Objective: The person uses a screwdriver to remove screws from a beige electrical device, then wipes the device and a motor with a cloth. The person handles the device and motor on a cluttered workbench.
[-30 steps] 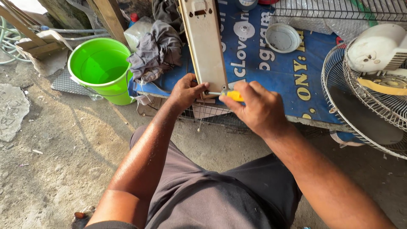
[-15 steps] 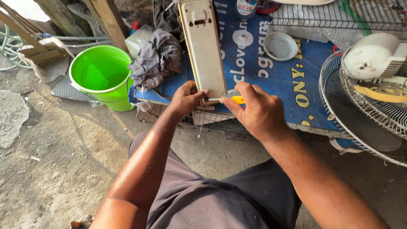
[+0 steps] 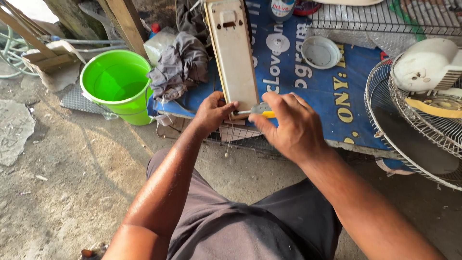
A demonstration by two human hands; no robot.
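A bright green bucket (image 3: 118, 86) stands on the concrete floor at about ten o'clock from the hands, holding water. Beside it a grey rag (image 3: 180, 67) lies bunched on the edge of a blue printed sheet (image 3: 337, 96), and a small white round dish (image 3: 321, 52) sits on that sheet at about one o'clock; what is in it I cannot tell.

The long cream plastic panel (image 3: 233, 53) lies on the sheet with its long axis running from twelve to six o'clock, near end toward the person. The left hand (image 3: 211, 113) grips that near end, fingers curled against its edge. The right hand (image 3: 288, 125) has its fingers pinched on a yellow-handled screwdriver (image 3: 262, 111), shaft pointing to nine o'clock at the panel's lower corner. Wire fan guards (image 3: 414, 130) rest at three o'clock.
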